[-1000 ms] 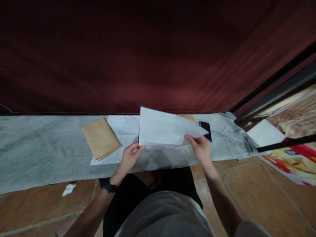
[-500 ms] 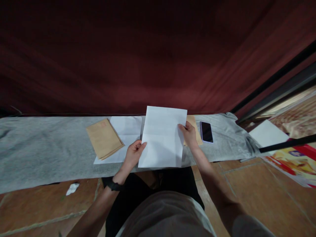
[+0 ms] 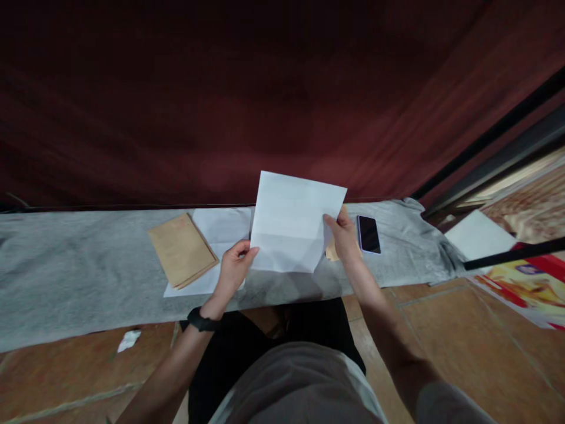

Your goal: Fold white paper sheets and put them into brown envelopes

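Note:
Between my hands, a white sheet of paper (image 3: pixel 291 218) with a crosswise crease is held up above the bench, its upper part tilted away. My left hand (image 3: pixel 235 265) pinches its lower left edge, thumb on top. At the right edge, my right hand (image 3: pixel 344 234) grips it the same way. Several brown envelopes (image 3: pixel 182 250) lie stacked to the left, on top of more white paper (image 3: pixel 229 227). Partly hidden behind the sheet and my right hand is another brown envelope (image 3: pixel 332 252).
A phone (image 3: pixel 369 234) rests right of my right hand on the grey cloth (image 3: pixel 88 265) covering the narrow bench. Behind it hangs a dark red curtain (image 3: pixel 282 118). At far right stand a black bar (image 3: pixel 512 256) and a colourful printed box (image 3: pixel 525 282). Crumpled white paper (image 3: pixel 129 340) lies on the floor.
Both hands have kept hold of the sheet. It has risen and tilted, its lower edge now farther from my body, uncovering some of the cloth in front.

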### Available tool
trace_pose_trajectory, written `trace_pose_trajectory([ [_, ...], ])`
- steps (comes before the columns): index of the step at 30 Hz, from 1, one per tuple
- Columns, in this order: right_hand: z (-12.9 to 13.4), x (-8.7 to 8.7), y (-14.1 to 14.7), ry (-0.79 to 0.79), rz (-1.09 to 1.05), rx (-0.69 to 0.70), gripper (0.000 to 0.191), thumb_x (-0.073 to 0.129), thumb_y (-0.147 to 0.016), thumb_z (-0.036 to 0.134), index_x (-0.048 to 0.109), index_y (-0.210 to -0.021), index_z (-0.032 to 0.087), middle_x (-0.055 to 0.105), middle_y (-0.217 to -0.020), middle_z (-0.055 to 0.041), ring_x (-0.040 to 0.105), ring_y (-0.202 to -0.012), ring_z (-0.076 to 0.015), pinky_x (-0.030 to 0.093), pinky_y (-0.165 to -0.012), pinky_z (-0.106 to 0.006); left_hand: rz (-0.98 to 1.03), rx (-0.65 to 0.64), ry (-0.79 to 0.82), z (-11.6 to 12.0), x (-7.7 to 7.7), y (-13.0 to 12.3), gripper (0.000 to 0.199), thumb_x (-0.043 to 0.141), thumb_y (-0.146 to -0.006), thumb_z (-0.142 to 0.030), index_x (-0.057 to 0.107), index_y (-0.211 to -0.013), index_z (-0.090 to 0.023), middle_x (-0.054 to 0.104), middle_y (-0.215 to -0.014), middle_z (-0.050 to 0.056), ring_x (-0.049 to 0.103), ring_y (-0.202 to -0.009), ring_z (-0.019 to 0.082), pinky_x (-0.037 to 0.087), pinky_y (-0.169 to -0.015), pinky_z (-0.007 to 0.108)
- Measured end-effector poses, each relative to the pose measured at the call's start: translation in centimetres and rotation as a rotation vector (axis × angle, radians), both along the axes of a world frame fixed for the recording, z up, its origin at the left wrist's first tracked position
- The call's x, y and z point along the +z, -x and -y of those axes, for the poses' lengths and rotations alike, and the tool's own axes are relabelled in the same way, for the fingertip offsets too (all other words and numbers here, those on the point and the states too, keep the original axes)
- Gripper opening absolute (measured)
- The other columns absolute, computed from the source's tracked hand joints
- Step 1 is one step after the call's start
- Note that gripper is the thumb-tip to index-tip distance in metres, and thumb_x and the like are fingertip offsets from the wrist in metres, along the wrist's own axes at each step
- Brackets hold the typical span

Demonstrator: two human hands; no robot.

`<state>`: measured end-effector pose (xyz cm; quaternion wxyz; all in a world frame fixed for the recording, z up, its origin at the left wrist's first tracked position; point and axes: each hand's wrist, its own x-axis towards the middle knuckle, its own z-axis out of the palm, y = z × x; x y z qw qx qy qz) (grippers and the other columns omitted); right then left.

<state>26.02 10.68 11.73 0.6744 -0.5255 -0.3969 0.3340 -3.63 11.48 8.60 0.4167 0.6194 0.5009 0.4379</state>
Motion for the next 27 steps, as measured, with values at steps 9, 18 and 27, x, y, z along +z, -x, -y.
trace_pose_trajectory([
  [9,3.5,0.1,-0.5,0.056,0.094,0.186,0.029,0.082,-0.072,0.049,0.074,-0.083,0.023,0.076,-0.086,-0.0005,0.068,-0.082,-0.0191,0.054,-0.082,-0.033,-0.137,-0.024,-0.409,-4.1,-1.8,0.6,0.015,0.06,-0.084,-0.023,0.072,-0.091,-0.02,0.073,-0.114,0.008,0.066,-0.11,0.023,0.051,-0.102,0.043],
  [18,11.3,-8.3,-1.1,0.178,0.615,0.551,0.017,0.068,-0.086,0.022,0.073,-0.102,0.024,0.075,-0.117,-0.0072,0.069,-0.111,-0.0234,0.05,-0.105,-0.045,-0.524,-0.531,-0.262,3.4,-6.7,3.7,0.07,0.044,-0.082,0.0,0.053,-0.146,-0.027,0.045,-0.158,0.004,0.04,-0.147,0.02,0.038,-0.121,0.046],
  [27,12.5,-10.2,-1.0,0.066,0.882,0.588,0.046,0.044,-0.092,0.007,0.074,-0.118,0.03,0.073,-0.125,-0.0039,0.064,-0.124,-0.0193,0.039,-0.117,-0.053,-0.682,-0.744,-0.372,5.0,-4.4,4.4,0.066,0.053,-0.081,0.001,0.061,-0.138,-0.031,0.054,-0.152,0.001,0.045,-0.144,0.021,0.035,-0.123,0.047],
])
